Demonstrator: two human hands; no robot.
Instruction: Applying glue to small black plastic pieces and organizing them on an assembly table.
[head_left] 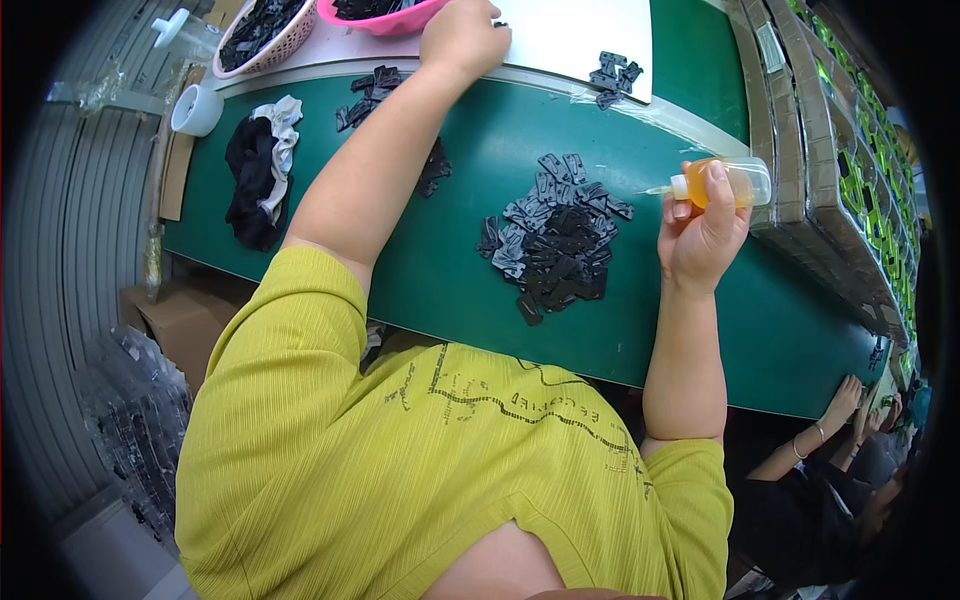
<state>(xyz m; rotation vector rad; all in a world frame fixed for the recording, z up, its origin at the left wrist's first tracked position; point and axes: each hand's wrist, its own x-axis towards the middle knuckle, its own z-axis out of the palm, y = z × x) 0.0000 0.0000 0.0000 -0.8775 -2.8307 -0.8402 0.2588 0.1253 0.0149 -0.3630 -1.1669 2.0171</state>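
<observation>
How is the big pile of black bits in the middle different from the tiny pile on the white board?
The large heap of black plastic pieces lies on the green table; the small cluster of black pieces lies on the white board. The heap holds many stacked pieces, the cluster only a few. Both look like the same flat black parts.

The counter (470,130) is dark green. The pile of little parts (555,235) is black. The small bottle (725,182) is clear with orange inside. The basket (385,22) is pink. The board (580,35) is white. The shirt (400,460) is yellow-green.
</observation>
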